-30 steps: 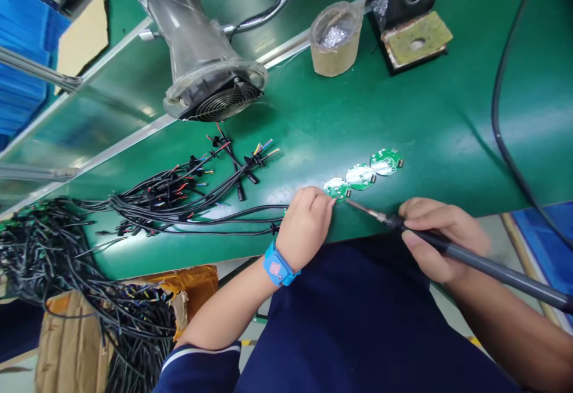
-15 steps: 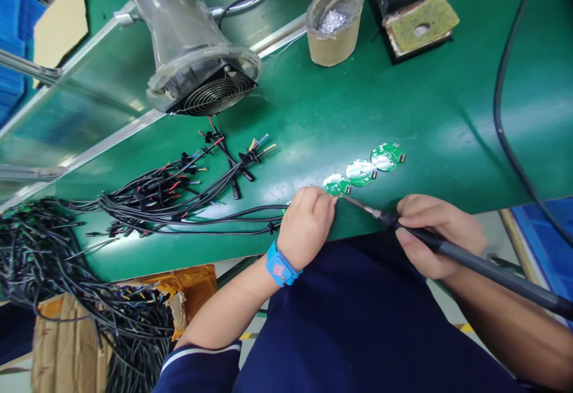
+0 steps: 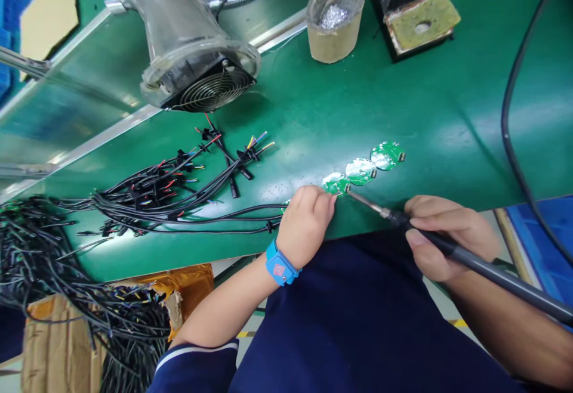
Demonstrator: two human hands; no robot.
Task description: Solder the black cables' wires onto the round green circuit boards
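Observation:
My left hand (image 3: 307, 226) sits curled at the edge of the nearest of 3 green circuit boards (image 3: 335, 184), its fingertips against the board. A black cable (image 3: 250, 217) runs under that hand, and its end is hidden. My right hand (image 3: 447, 238) grips a soldering iron (image 3: 487, 274) like a pen, with the metal tip (image 3: 364, 202) at the nearest board's edge. The other green boards (image 3: 360, 171) (image 3: 387, 155) lie in a row beyond it, with shiny solder patches. A blue wrist strap (image 3: 280, 268) circles my left wrist.
Black wire bundles with coloured ends (image 3: 179, 193) lie left of my hands, above a heaped cable pile (image 3: 45, 262) and a cardboard box (image 3: 58, 339). A fume extractor fan (image 3: 210, 86), a solder-scrap cup (image 3: 335, 17) and an iron stand (image 3: 421, 20) stand on the green bench mat (image 3: 447, 118).
The view has drifted, so the bench items sit a little higher and further left. The iron tip has moved up to the nearest board's edge. My left hand has stayed in place.

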